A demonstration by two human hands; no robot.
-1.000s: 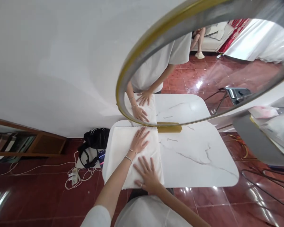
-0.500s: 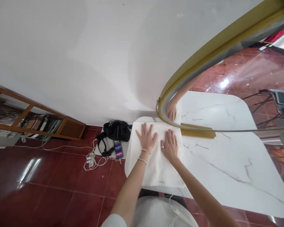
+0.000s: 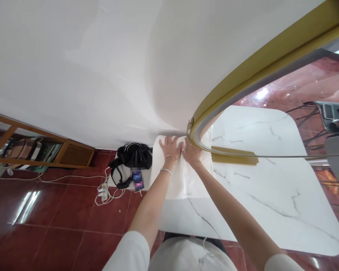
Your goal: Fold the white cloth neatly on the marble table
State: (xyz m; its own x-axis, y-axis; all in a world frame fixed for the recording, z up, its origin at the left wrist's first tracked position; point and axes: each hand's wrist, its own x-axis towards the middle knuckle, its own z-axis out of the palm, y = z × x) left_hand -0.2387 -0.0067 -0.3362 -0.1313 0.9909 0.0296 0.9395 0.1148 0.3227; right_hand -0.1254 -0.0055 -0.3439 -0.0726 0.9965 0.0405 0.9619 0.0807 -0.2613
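A white cloth (image 3: 183,184) with a scalloped edge lies over the left end of the marble-patterned table (image 3: 271,210), against the wall. My left hand (image 3: 169,147) presses on the cloth's far part with fingers spread. Beside it, my right hand (image 3: 190,152), with a ring on one finger, also rests on the cloth, its fingertips close to my left hand and partly behind the mirror's lower rim. The cloth is wrinkled around and below the hands. Neither hand visibly grips anything.
A gold-framed mirror (image 3: 243,75) leans over the table's far side, on a gold base (image 3: 234,156). Left of the table are a black bag (image 3: 135,155), a phone (image 3: 137,179) and white cables (image 3: 104,192). A wooden shelf (image 3: 76,153) stands further left.
Both hands have moved away from me toward the wall, and the cloth has shifted with them, uncovering the table's near edge. My right hand has come closer to my left.
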